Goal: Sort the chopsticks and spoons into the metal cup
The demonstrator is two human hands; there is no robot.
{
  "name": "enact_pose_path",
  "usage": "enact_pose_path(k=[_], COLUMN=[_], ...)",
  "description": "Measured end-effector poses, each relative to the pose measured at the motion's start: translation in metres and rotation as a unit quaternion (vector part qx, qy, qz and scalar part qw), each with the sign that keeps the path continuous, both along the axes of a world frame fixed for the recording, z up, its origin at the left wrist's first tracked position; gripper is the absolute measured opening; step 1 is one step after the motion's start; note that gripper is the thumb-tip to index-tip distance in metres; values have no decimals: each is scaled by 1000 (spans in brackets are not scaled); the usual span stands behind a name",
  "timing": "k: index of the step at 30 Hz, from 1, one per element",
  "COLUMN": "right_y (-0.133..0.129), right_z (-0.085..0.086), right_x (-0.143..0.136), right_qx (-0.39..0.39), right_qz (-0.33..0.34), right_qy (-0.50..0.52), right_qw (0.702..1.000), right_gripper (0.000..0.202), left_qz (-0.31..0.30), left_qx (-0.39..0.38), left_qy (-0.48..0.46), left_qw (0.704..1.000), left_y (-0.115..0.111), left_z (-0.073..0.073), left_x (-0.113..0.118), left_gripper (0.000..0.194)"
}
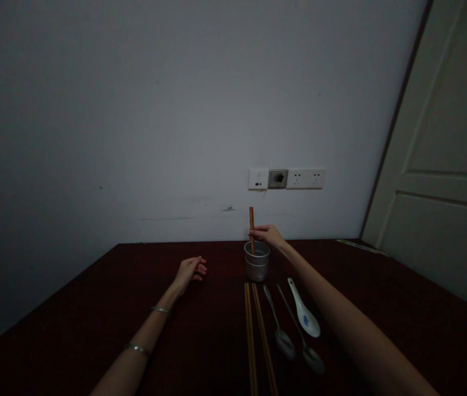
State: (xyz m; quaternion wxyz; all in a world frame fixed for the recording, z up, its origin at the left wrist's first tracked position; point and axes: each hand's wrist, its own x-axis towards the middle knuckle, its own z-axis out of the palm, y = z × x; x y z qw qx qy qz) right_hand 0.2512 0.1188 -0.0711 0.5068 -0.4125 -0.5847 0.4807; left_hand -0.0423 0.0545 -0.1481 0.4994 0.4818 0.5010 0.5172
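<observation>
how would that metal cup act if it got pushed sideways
The metal cup stands upright on its base, so a low push would probably slide it. Its thin-looking rim suggests little weight, so a high push might tip it. Its round wall means it could roll once down.

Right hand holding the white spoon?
No, the right hand pinches wooden chopsticks reaching into the metal cup, while the white spoon lies on the table.

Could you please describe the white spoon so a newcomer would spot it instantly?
On the dark red table, find the metal cup. Nearer the viewer and to its right lies the white spoon, which, unlike the two metal spoons, bears a blue mark.
</observation>
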Motion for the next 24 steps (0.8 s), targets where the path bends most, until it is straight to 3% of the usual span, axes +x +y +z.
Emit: enact_pose_path(k=[9,15,19,24], right_y=[-1,-4,-23,-66], right_z=[1,1,-18,-51], right_x=[6,45,85,121], right_qx=[4,32,117,108], right_qz=[-11,-86,-162,-153], right_qy=[-11,-111,-307,-495], right_qw=[1000,990,930,849], right_gripper=[19,23,24,39], left_qz=[-3,-4,-4,0], left_qx=[2,3,10,8], left_qy=[10,34,33,32], left_qw=[1000,999,999,999], left_y=[1,4,3,1], left_z=[-2,-4,-2,1], left_x=[0,-2,-2,0], left_gripper=[34,41,42,41])
